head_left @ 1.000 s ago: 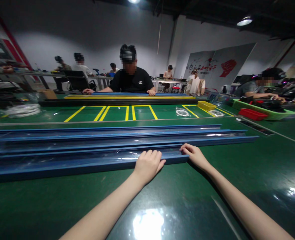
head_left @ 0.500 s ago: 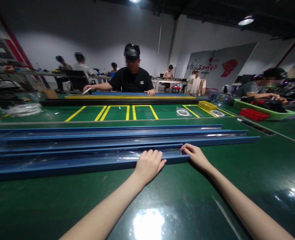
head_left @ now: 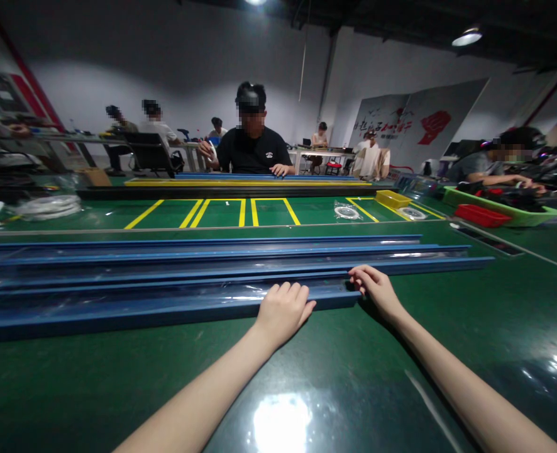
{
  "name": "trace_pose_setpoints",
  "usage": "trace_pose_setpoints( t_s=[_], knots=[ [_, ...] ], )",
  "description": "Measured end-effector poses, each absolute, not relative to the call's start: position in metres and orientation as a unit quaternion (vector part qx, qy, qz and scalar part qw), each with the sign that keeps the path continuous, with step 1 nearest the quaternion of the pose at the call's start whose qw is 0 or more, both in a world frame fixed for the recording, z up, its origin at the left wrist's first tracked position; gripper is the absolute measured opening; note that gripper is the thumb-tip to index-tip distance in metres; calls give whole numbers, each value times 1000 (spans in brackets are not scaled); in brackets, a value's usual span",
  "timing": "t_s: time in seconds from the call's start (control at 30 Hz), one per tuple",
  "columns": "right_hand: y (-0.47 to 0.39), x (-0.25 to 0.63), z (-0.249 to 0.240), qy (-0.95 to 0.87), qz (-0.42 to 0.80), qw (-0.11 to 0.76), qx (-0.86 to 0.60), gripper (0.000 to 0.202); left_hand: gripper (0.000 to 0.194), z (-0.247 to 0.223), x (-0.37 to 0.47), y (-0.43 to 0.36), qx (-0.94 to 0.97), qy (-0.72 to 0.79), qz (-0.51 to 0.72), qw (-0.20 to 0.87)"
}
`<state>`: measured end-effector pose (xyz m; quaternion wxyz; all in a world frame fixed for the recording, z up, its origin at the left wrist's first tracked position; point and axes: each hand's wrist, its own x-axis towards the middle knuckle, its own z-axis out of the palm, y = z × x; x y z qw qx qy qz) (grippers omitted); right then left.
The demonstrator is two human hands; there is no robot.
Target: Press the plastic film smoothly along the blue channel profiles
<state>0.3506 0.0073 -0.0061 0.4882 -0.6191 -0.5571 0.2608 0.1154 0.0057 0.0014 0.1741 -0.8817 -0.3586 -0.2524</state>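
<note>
Left fingers (head_left: 288,291) clasp the nearest blue channel (head_left: 165,312); right fingers (head_left: 362,275) curl at its end, their grip unclear.

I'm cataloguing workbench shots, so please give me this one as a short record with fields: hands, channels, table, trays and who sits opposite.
Left hand: over the near wall of the nearest blue channel, close to its right end
Right hand: at that channel's right end, fingers bent; contact cannot be told
Other channels: two more blue channels behind, running roughly alongside
Table: green tabletop, glossy
Trays: yellow tray, red tray and light green tray, beyond the channels toward the right
Opposite: a person in a black top
</note>
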Motion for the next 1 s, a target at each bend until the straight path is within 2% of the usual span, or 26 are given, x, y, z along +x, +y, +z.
trace_pose_setpoints(
  t_s=[0.1,0.2,0.37,0.5,0.67,1.0],
  knots=[
    [-3,342,-2,-619,111,502,-593,26,23,1,115,6,-882,-355,-253,181],
    [-12,331,2,-731,-9,440,-523,24,23,1,115,6,-881,-352,-254,186],
    [-18,318,7,-854,-71,267,-441,31,21,0,116,5,-883,-353,-252,182],
    [-15,316,9,-867,-99,214,-439,35,20,1,116,5,-884,-352,-251,179],
    [-15,315,8,-859,-137,201,-450,32,20,1,116,6,-885,-351,-250,178],
    [-15,317,6,-816,-214,256,-471,19,21,0,116,7,-882,-352,-254,181]
  ],
)
